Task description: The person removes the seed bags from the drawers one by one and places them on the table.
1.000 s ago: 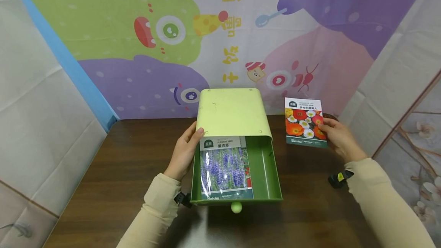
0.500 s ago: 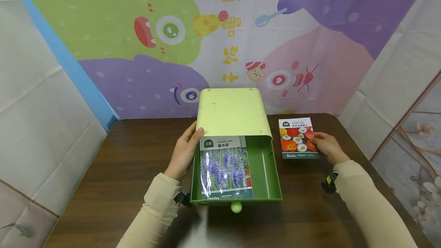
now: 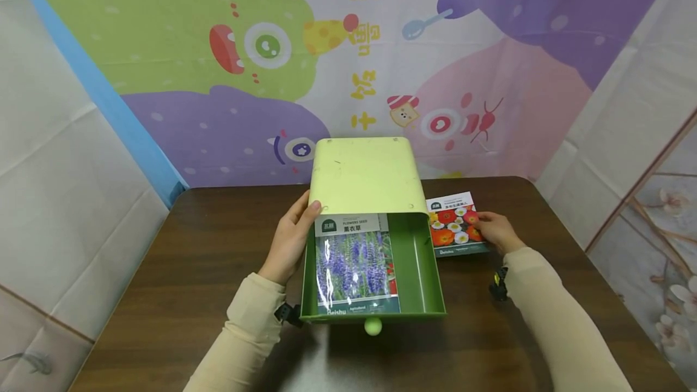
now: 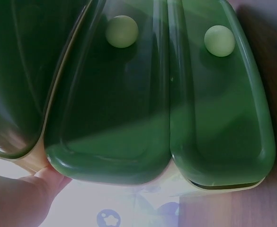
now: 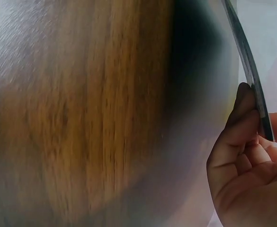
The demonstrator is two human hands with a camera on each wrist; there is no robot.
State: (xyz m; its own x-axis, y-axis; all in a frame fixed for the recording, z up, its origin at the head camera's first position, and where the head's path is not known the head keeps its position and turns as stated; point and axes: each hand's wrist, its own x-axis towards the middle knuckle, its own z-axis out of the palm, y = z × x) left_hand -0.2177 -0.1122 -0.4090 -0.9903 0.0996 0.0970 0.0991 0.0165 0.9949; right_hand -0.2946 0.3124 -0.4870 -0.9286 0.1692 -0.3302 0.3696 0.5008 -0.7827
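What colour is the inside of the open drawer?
The open drawer is green inside; the head view shows it best.

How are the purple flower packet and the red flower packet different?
The purple packet shows tall flower spikes; the red packet shows round blooms.
The purple packet lies in the open drawer, while the right hand holds the red packet outside it.
Both have white tops and green bottoms.

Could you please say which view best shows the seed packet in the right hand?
The head view: the held packet shows its printed front there. The right wrist view catches only its edge; the left wrist view, none.
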